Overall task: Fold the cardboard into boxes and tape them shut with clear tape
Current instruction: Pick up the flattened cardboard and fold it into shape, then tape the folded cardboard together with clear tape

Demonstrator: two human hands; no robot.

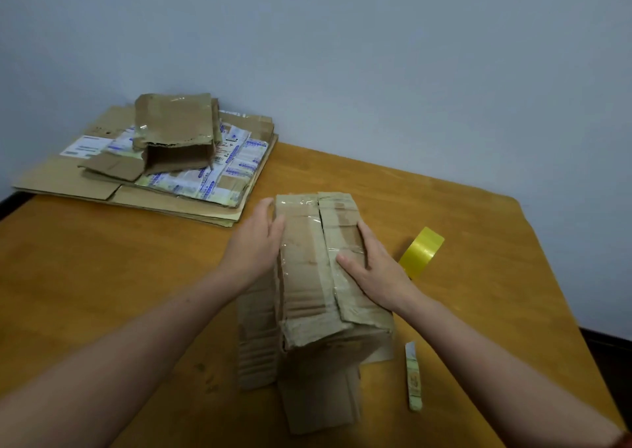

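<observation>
Resting mid-table (102,276), the cardboard box (307,276) has both hands on it: the left hand (254,245) presses open-fingered against its left side, and the right hand (372,269) lies flat on the taped top. The near flaps blur (hard to read). The tape roll (422,251) stands just right, its lower edge hidden behind the right hand.

One head-worn wide-angle view looks forward and down, close over the orange-brown wooden table (102,276) in the lower frame, facing the pale grey wall (376,54) across the upper half.

Bare forearms (136,338), possibly reddish sleeve (624,439) at right elbow
</observation>
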